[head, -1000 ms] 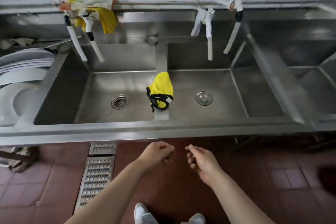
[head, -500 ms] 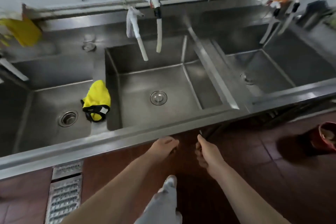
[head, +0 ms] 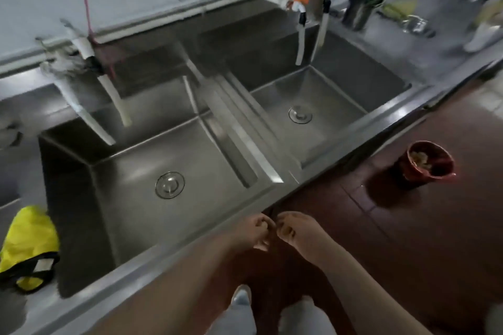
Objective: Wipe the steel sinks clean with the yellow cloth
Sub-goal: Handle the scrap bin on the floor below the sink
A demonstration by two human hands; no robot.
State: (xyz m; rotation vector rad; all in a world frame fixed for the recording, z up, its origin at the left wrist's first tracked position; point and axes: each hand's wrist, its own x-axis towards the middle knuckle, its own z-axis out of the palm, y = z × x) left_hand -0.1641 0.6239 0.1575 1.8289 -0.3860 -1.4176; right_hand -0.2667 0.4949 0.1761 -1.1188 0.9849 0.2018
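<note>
The yellow cloth (head: 30,236), with a black strap, lies bunched on the steel divider at the far left edge. To its right is a steel sink (head: 130,212) with a round drain plug, and beyond a ridge a second steel sink (head: 334,100). My left hand (head: 251,232) and my right hand (head: 298,234) hang side by side just below the sinks' front rim, fingers loosely curled, nothing in them. Both hands are well to the right of the cloth.
White hose taps (head: 109,98) hang over the near sink, and another pair of taps (head: 300,38) hangs over the right one. A red bucket (head: 427,160) stands on the dark red floor at right. A dark cup (head: 356,15) and clutter sit on the far right counter.
The view has swung right: the cloth slid from centre to the far left edge, and the right sink and red bucket came into view. Both hands stayed low and still hold nothing.
</note>
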